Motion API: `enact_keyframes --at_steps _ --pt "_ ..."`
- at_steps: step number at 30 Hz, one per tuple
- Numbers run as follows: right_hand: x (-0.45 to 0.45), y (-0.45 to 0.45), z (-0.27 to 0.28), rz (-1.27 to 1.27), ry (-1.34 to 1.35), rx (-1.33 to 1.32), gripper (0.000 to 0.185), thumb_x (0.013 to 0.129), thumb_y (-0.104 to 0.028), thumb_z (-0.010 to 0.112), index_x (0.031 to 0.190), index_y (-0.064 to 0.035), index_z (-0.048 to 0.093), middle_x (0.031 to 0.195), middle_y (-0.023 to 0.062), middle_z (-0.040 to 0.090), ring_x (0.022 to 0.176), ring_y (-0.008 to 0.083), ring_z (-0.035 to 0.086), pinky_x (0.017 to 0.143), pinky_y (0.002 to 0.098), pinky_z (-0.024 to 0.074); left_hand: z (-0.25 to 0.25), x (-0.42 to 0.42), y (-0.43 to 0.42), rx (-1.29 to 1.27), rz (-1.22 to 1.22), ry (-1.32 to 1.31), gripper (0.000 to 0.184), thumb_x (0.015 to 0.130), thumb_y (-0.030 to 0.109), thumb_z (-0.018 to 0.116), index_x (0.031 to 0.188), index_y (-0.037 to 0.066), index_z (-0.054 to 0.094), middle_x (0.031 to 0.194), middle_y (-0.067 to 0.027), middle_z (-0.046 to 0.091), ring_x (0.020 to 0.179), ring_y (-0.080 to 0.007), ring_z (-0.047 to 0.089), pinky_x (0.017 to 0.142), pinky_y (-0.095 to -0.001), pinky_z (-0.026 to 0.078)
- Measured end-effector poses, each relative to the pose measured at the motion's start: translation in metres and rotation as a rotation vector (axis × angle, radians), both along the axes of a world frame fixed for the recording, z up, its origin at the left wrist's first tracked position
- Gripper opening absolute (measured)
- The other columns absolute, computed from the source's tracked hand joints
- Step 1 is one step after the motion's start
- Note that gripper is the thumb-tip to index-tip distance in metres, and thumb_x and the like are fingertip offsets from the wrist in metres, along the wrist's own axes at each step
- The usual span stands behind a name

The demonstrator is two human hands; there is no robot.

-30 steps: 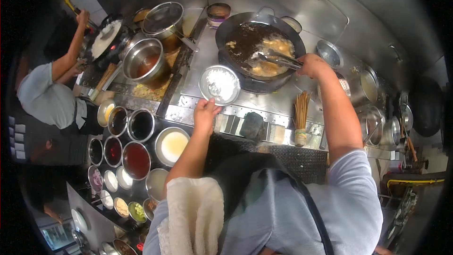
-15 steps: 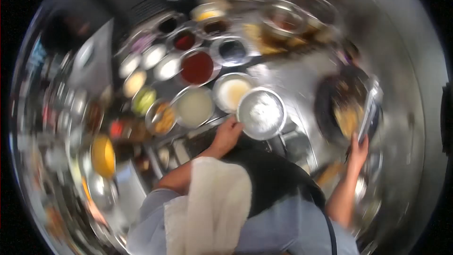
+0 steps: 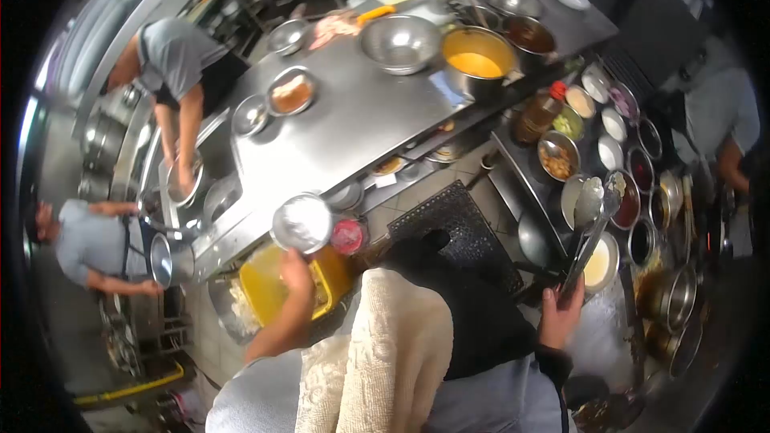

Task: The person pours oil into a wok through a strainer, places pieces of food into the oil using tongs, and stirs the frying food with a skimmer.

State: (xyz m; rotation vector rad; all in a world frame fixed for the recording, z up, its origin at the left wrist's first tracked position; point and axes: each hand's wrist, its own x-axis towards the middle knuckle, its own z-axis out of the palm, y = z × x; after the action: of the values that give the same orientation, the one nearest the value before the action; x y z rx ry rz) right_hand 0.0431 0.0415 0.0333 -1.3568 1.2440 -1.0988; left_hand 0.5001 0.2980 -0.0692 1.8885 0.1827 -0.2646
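Observation:
My left hand [image 3: 297,274] grips the rim of a round metal bowl [image 3: 302,223] with something white inside. It is held near the edge of the steel counter, above a yellow tub [image 3: 269,293] and beside a small container of red stuff [image 3: 348,236]. My right hand [image 3: 561,313] is closed around a pair of metal tongs [image 3: 588,232]. The tongs point up and away, their smeared tips apart over the bowls on the side station. Close to them stands a bowl of creamy liquid [image 3: 601,263].
On the steel counter [image 3: 329,144] stand a large metal bowl [image 3: 401,44], a pot of orange liquid [image 3: 479,56] and smaller bowls. Two co-workers [image 3: 184,56] [image 3: 96,240] are at the left, another [image 3: 718,104] at the right. A black perforated mat [image 3: 455,228] lies on the floor.
My view has swung left, from the cooking station with its wok to the counter behind. The bowl and tongs have come along in my hands; the tongs are away from the wok.

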Motion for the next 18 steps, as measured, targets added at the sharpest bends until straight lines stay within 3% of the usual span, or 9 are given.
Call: enact_keyframes --at_steps 1,5,8,10,12,15,18 --pt "0.008 -0.006 0.001 0.035 -0.007 0.009 0.076 0.086 -0.001 0.069 0.150 0.0032 0.029 0.140 0.0124 0.048 0.122 0.0211 0.051 0.104 0.0323 0.0402 0.001 0.013 0.009 -0.168 0.156 -0.058 0.032 0.099 0.026 0.043 0.101 -0.001 0.060 0.094 -0.0136 0.064 0.077 -0.0233 0.064 0.073 -0.0368 0.055" --pt "0.035 -0.021 -0.004 0.159 -0.020 0.065 0.074 0.086 0.000 0.069 0.149 0.0036 0.031 0.140 0.0126 0.048 0.123 0.0209 0.050 0.103 0.0319 0.0409 0.005 0.078 0.016 -0.549 0.308 -0.037 0.039 0.102 0.024 0.042 0.127 -0.005 0.046 0.124 -0.0205 0.056 0.105 -0.0343 0.066 0.079 -0.0380 0.060" --pt "0.051 -0.026 -0.007 0.194 0.029 0.081 0.073 0.085 0.001 0.069 0.149 0.0024 0.032 0.139 0.0110 0.049 0.120 0.0199 0.052 0.101 0.0309 0.0422 0.010 0.089 -0.015 -0.647 0.320 -0.100 0.052 0.103 0.026 0.043 0.146 0.000 0.027 0.139 -0.0229 0.045 0.108 -0.0410 0.064 0.082 -0.0426 0.059" --pt "0.061 -0.027 0.004 0.205 0.129 0.068 0.073 0.085 0.002 0.068 0.149 0.0014 0.033 0.137 0.0099 0.050 0.117 0.0190 0.053 0.100 0.0297 0.0428 -0.002 0.088 -0.033 -0.610 0.217 -0.076 0.060 0.101 0.027 0.048 0.149 0.002 0.023 0.138 -0.0204 0.047 0.106 -0.0393 0.065 0.083 -0.0423 0.058" --pt "0.066 -0.025 0.000 0.155 0.047 0.066 0.073 0.085 0.003 0.069 0.149 0.0009 0.034 0.134 0.0090 0.052 0.113 0.0178 0.054 0.098 0.0286 0.0430 -0.001 0.079 -0.058 -0.592 0.134 0.030 0.061 0.100 0.031 0.052 0.149 0.004 0.028 0.138 -0.0211 0.048 0.105 -0.0385 0.065 0.081 -0.0396 0.058" --pt "0.062 -0.019 -0.008 0.091 0.051 0.100 0.073 0.084 0.004 0.069 0.149 0.0007 0.035 0.132 0.0085 0.054 0.110 0.0165 0.054 0.096 0.0275 0.0434 -0.034 0.074 -0.087 -0.482 -0.114 0.019 0.052 0.100 0.024 0.051 0.145 0.005 0.036 0.127 -0.0182 0.056 0.098 -0.0322 0.068 0.078 -0.0379 0.057" --pt "0.053 -0.013 -0.020 0.024 0.066 0.109 0.074 0.083 0.003 0.070 0.149 0.0001 0.035 0.131 0.0082 0.054 0.108 0.0154 0.055 0.094 0.0274 0.0445 -0.014 0.037 -0.134 -0.268 -0.449 0.048 0.039 0.099 0.016 0.050 0.136 0.005 0.047 0.117 -0.0142 0.061 0.091 -0.0252 0.069 0.076 -0.0352 0.056"
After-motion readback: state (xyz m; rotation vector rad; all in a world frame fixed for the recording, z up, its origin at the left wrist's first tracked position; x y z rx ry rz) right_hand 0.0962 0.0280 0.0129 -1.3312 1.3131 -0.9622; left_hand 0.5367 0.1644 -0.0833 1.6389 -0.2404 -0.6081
